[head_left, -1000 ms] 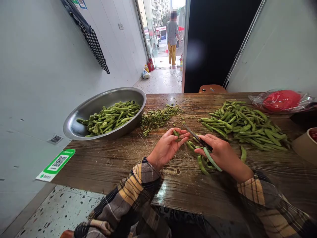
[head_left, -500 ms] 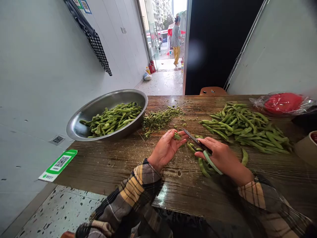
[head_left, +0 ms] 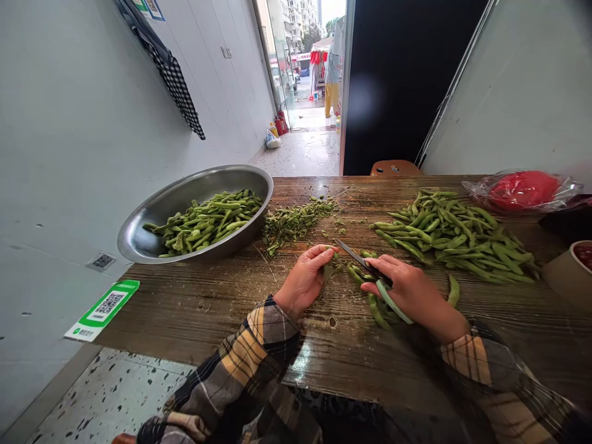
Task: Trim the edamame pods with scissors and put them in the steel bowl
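My left hand is curled round a green bean pod, holding it just above the wooden table. My right hand grips scissors with green handles, the blades pointing left toward the pod. A few pods lie under and beside my right hand. A big heap of whole pods lies to the right. A steel bowl at the left holds trimmed pods.
Cut pod tips are piled next to the bowl. A red item in a clear bag and a brown container stand at the right. A stool sits beyond the table. A person stands outside the doorway.
My left hand has turned palm down and closed round the pod. The scissors stay beside it. The person in the doorway has moved right.
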### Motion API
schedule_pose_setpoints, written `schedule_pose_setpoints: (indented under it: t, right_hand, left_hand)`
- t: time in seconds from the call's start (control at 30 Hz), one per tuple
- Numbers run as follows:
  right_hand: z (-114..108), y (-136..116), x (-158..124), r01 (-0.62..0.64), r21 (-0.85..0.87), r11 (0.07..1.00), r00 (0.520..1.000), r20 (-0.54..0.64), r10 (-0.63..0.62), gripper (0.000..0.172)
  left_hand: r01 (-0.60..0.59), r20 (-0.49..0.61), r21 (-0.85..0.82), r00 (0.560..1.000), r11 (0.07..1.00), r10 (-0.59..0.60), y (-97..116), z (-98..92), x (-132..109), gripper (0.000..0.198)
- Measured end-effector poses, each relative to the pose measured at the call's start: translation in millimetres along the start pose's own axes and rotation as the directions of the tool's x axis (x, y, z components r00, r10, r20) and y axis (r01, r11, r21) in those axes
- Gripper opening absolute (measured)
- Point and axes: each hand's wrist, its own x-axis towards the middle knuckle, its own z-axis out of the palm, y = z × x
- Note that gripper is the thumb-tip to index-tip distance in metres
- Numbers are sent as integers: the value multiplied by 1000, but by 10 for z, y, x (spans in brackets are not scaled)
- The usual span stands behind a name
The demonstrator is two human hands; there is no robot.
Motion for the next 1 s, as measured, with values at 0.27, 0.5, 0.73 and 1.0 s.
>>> schedule_pose_setpoints:
  t: [0.27, 0.5, 0.73, 1.0]
  right_hand:
    - [6, 13, -2, -9, 17, 1000, 1000, 7, 9, 42]
    - [-28, -29, 9, -29, 29, 999, 999, 25, 28, 46]
    - [-35, -62, 27, -30, 67, 997, 997, 78, 25, 47]
    - [4, -62, -4, 8, 37, 999, 999, 41, -9, 39]
  left_hand:
    - [49, -19, 1, 999, 999, -49, 22, -4, 10, 29]
    - [30, 42, -23, 999, 999, -29, -6, 5, 2, 29]
    - [63, 149, 37, 986, 997, -68, -83, 7, -6, 27]
    - [107, 221, 83, 968, 991, -123, -106, 33, -38, 25]
